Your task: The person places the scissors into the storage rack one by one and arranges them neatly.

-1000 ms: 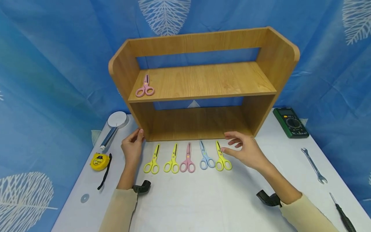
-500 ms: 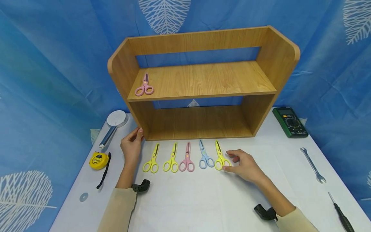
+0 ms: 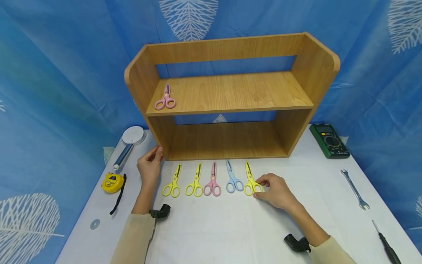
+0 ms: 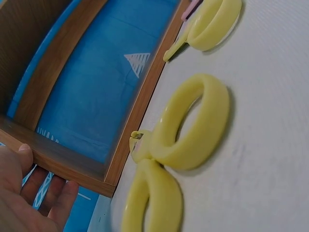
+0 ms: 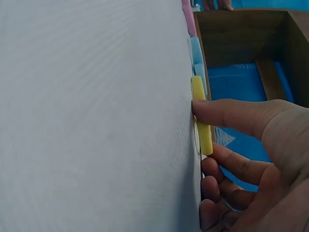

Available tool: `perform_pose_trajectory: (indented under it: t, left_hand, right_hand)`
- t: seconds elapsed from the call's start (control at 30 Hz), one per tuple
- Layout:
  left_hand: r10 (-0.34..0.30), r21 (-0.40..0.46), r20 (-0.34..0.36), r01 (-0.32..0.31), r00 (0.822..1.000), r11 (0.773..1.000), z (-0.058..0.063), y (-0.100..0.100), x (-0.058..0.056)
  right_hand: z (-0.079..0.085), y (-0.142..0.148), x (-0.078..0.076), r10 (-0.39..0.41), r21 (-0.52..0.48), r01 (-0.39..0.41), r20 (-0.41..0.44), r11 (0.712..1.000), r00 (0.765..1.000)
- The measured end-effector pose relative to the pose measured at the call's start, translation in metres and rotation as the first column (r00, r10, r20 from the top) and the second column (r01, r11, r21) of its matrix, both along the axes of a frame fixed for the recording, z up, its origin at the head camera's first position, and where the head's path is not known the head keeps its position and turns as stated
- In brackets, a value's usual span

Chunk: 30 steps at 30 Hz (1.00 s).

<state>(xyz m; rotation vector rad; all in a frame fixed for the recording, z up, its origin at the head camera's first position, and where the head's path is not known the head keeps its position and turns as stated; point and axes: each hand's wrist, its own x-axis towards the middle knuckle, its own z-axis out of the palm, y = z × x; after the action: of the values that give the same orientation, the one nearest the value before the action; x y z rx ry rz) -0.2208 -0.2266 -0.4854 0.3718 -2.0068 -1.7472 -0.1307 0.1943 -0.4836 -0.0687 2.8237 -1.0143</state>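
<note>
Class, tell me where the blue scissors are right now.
In the head view, the blue scissors lie slightly right of centre on the table, in front of the wooden shelf, between pink scissors and the yellow pair at the right hand.

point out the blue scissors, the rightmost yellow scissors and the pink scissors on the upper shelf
Blue scissors [image 3: 232, 177]: head view, where blades meet handles.
Rightmost yellow scissors [image 3: 251, 179]: head view, where blades meet handles.
Upper pink scissors [image 3: 166, 96]: head view, where blades meet handles.
</note>
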Motion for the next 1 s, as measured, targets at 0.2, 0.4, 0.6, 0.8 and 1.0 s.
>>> perform_pose_trajectory:
  t: [0.2, 0.4, 0.6, 0.8, 1.0]
  left_hand:
    - [0.015, -0.006, -0.01, -0.015, 1.0, 1.0, -0.001, -0.002, 0.001]
    - [0.005, -0.016, -0.007, -0.005, 1.0, 1.0, -0.001, -0.002, -0.003]
    - [0.01, -0.033, 0.016, -0.01, 1.0, 0.999, -0.002, -0.001, 0.0]
    - [0.02, -0.051, 0.017, -0.019, 1.0, 0.999, -0.002, 0.001, 0.001]
    - [0.019, -0.036, 0.005, -0.019, 1.0, 0.999, -0.001, 0.001, -0.001]
  right_hand:
    - [0.008, -0.002, 0.0, 0.017, -0.064, -0.014, 0.043, 0.998, 0.999]
    - [0.03, 0.003, 0.002, 0.029, -0.139, -0.027, 0.013, 0.99, 1.0]
    - [0.084, -0.003, 0.01, 0.09, -0.202, -0.103, -0.072, 0.974, 0.993]
    - [0.154, -0.018, 0.006, 0.135, -0.266, -0.203, -0.255, 0.942, 0.958]
    - [0.204, -0.05, -0.031, 0.077, -0.319, -0.2, -0.361, 0.926, 0.93]
